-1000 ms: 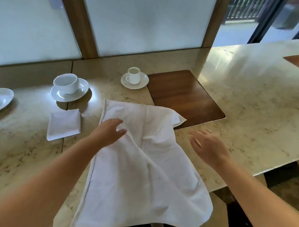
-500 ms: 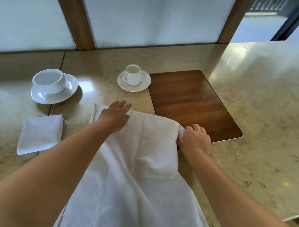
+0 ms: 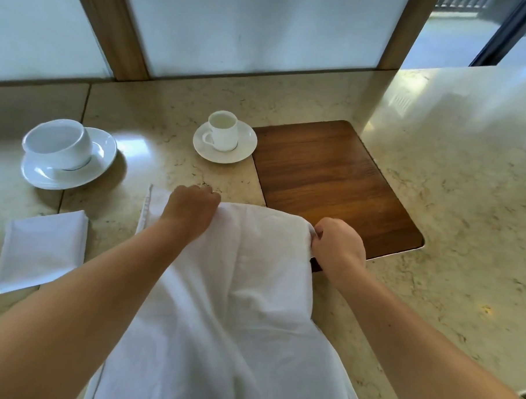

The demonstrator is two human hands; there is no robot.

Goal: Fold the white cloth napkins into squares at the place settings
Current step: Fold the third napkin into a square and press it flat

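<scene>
one white cloth napkin folded square [image 3: 41, 250] lies finished on the marble bench [image 3: 451, 207], while left hand [image 3: 192, 208] and right hand [image 3: 338, 248] each pinch the unfolded large white cloth napkin [image 3: 221, 303].

Small cup [image 3: 223, 131] ahead; bare marble [image 3: 466, 208] right.

Two bare forearms, left hand [image 3: 192, 209] and right hand [image 3: 338, 248] ungloved, sleeveless.

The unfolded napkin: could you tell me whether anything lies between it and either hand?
Nothing visible does. The left hand and right hand already grip the far edge of the unfolded napkin; the small cup stands apart, beyond it.
</scene>
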